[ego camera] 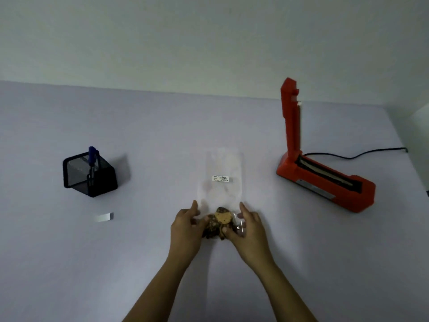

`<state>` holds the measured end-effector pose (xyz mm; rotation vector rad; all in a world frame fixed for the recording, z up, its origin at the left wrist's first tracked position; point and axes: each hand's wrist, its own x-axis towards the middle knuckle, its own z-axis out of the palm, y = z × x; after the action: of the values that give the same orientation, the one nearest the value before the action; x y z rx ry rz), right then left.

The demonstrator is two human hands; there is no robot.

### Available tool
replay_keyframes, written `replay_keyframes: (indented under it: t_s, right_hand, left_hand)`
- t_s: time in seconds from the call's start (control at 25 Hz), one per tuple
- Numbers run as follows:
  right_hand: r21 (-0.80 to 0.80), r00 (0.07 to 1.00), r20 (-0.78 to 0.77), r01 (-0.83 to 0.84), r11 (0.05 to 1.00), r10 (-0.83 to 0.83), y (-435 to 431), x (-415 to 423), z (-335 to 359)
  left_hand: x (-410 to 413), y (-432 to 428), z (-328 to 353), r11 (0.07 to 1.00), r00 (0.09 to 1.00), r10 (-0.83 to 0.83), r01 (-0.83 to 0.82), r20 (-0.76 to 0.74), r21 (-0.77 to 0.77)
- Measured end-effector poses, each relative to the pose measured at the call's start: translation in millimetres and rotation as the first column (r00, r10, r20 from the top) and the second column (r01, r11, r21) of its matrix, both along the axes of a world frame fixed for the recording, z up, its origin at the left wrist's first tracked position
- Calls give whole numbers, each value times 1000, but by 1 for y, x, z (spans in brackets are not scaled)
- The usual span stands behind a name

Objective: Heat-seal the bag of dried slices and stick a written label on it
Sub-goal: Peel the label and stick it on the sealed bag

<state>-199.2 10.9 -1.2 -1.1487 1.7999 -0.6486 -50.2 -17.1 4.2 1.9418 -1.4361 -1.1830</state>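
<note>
A clear plastic bag (220, 168) lies flat on the table in the middle, long side pointing away from me. A small white written label (220, 178) is stuck across its middle. Brown dried slices (219, 220) are bunched at the bag's near end. My left hand (185, 225) grips the near left corner of the bag. My right hand (247, 225) grips the near right corner, thumb on the slices. An orange heat sealer (325, 182) stands at the right with its arm raised upright.
A black mesh pen holder (89, 174) with a blue pen (92, 156) stands at the left. A small strip of white backing paper (104, 217) lies in front of it. The sealer's black cable (362, 153) runs off to the right. A wall rises behind the table.
</note>
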Motion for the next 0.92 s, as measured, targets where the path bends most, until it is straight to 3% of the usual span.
replay_keyframes:
  t_s: [0.2,0.52,0.92]
  right_hand:
    - [-104,1000,-12,-4,995,2,-86,29,2]
    - [-84,999,-49,13,996,-17,-199,42,-18]
    - [-56,998,-67,3,998,-7,-234,22,-35]
  left_hand:
    - [28,-91,3,996,1000,-16,16,-9,-83]
    - [38,-211,-13,993,996,-90,90,-1,78]
    - [27,-249,-26,984,977,-180,178,111,29]
